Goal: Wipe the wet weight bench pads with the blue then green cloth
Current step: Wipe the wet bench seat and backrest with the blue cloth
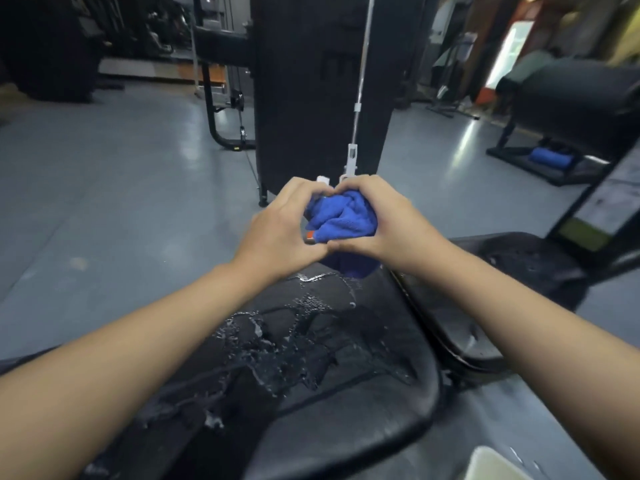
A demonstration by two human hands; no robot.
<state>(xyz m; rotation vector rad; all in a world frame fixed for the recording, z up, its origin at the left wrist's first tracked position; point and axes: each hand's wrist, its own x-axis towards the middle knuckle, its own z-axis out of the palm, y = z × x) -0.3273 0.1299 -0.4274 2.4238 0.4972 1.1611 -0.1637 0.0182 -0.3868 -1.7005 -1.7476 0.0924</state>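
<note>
Room: grey gym floor [104, 188] is stretching behind, with a dark machine column [311, 84] standing just past the hands and other equipment blurring at the sides.
Bench pad: the black weight bench pad [329, 393] is lying under both forearms, and water is pooling and beading over its middle part and toward its far edge; it is looking not yet wiped there.
Second pad: another black pad [526, 261] is sitting beside its right edge, with some drops showing on it too.
Blue cloth: the blue cloth [343, 220] is being held bunched in a ball above the far edge of the bench pad, a lower fold hanging down close to the wet surface (probably gathered so, I think, to give one thick wiping face).
Left hand: the left hand [280, 226] is curling its fingers around the left side of the cloth, thumb meeting the other thumb below.
Right hand: the right hand [377, 220] is closing around the right side in the same way.
Arms: both forearms are reaching straight forward over the pad, wrists nearly level.
Green cloth: I am not seeing it anywhere.
</note>
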